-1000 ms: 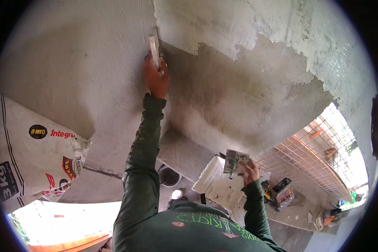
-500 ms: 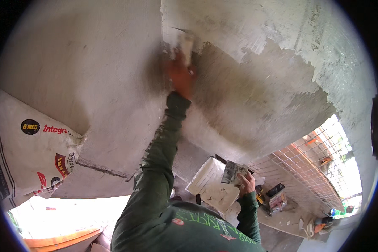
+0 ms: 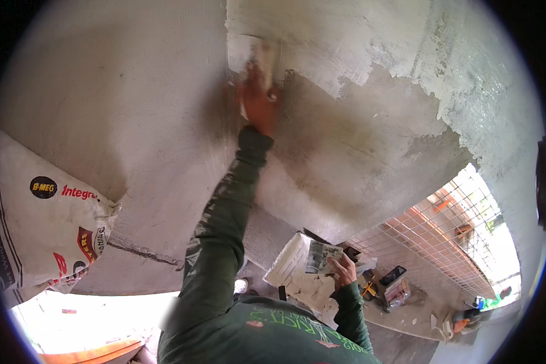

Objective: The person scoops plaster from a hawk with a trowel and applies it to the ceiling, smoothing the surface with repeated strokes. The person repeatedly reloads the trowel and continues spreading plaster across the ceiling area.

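Observation:
My left hand (image 3: 259, 104) reaches up to the wall and is closed on a wide putty knife (image 3: 266, 56), its pale blade blurred by motion against the surface. It works at the edge of a light coat of putty (image 3: 321, 42), just above a darker bare patch of wall (image 3: 370, 127). Lower down, my right hand (image 3: 344, 270) grips a rectangular metal plate (image 3: 321, 256) smeared with grey-white putty. Beneath that plate lies a whitish, putty-crusted tray (image 3: 291, 262).
A printed white sack (image 3: 42, 224) hangs at the left. To the right, a wire mesh (image 3: 443, 236) covers an opening. A dark phone-like thing (image 3: 393, 275) and a clear container (image 3: 397, 294) lie below. Another person's hand (image 3: 461, 325) shows at the lower right.
My left hand has shifted slightly up the wall with the putty knife. The right hand and its plate sit a little further left and lower in the picture; the whole view has shifted slightly.

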{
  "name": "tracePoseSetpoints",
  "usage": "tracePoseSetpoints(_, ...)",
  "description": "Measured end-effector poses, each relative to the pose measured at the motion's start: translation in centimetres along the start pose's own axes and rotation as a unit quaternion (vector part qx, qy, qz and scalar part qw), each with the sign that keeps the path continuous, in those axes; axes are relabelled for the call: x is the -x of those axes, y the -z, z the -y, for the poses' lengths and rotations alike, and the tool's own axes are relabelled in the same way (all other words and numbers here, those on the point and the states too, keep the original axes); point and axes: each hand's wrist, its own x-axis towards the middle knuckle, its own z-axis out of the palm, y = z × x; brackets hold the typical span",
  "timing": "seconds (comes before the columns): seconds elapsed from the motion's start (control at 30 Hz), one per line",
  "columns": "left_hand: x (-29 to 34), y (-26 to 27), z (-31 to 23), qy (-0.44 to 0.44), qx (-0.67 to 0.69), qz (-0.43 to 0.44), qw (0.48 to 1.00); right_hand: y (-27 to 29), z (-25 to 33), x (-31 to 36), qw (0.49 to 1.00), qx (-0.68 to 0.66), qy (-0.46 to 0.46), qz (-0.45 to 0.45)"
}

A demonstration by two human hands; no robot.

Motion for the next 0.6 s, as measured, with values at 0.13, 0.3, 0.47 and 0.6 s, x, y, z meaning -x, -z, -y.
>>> tracePoseSetpoints(0.13, 4.1, 3.8, -7.8, 0.054, 0.172, 0.084, 0.98, 2.1, 1.7, 0.0, 0.984, 0.147, 0.1, 0.005)
tracePoseSetpoints(0.3, 8.1, 13.3, -6.6, 0.368, 0.38, 0.252, 0.81, -4.7, 13.0, -1.1, 0.884, 0.275, 0.306, -0.22)
tracePoseSetpoints(0.47, 7.5, 18.5, -5.2, 0.567, 0.562, 0.212, 0.564, -9.3, 17.8, -1.8, 0.633, 0.478, 0.601, -0.095)
tracePoseSetpoints(0.6, 8.0, 22.1, -7.1, 0.546, 0.592, 0.189, 0.562, -12.1, 19.5, -3.0, 0.573, 0.514, 0.633, -0.084)
